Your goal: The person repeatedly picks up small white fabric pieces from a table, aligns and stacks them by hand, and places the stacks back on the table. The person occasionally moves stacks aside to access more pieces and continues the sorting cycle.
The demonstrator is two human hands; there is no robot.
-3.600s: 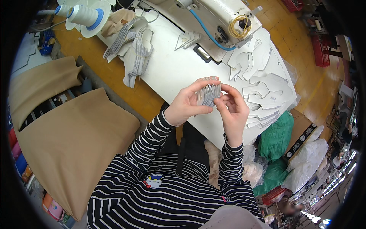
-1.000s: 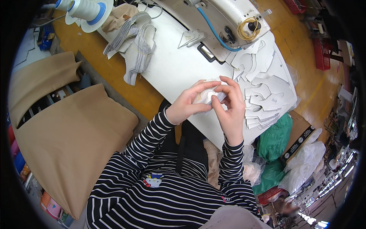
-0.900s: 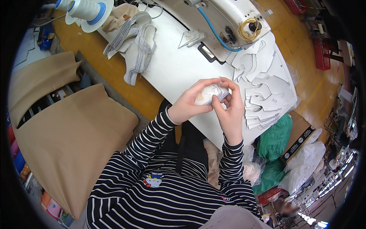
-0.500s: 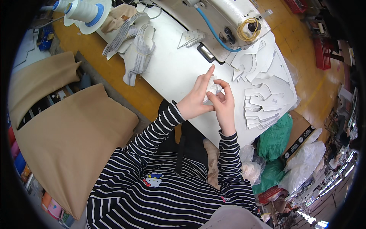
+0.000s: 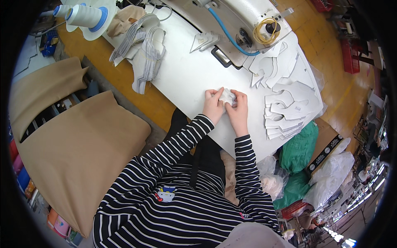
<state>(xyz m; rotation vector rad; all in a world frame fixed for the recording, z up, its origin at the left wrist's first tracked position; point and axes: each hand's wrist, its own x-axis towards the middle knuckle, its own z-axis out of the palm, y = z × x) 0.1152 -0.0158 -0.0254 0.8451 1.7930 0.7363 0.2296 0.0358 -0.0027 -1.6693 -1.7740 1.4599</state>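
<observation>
Between both hands, above the white tabletop, is a small crumpled white piece, perhaps fabric or paper; its exact kind cannot be made out. My left hand pinches its left side with thumb and bent fingers. From the right, my right hand grips the other side, thumb toward the near edge and fingers curled over the top. Right of the hands lies a fanned stack of white cut pieces. More curved white pieces lie just beyond that stack.
A sewing machine with a blue hose stands at the far side. Stitched grey-white pieces hang over the table's left edge, near thread cones. Brown sheet material lies at left. Green bags sit at lower right.
My left hand has turned, its raised fingers now bent down onto the white piece. Both hands have come slightly lower and left, toward me.
</observation>
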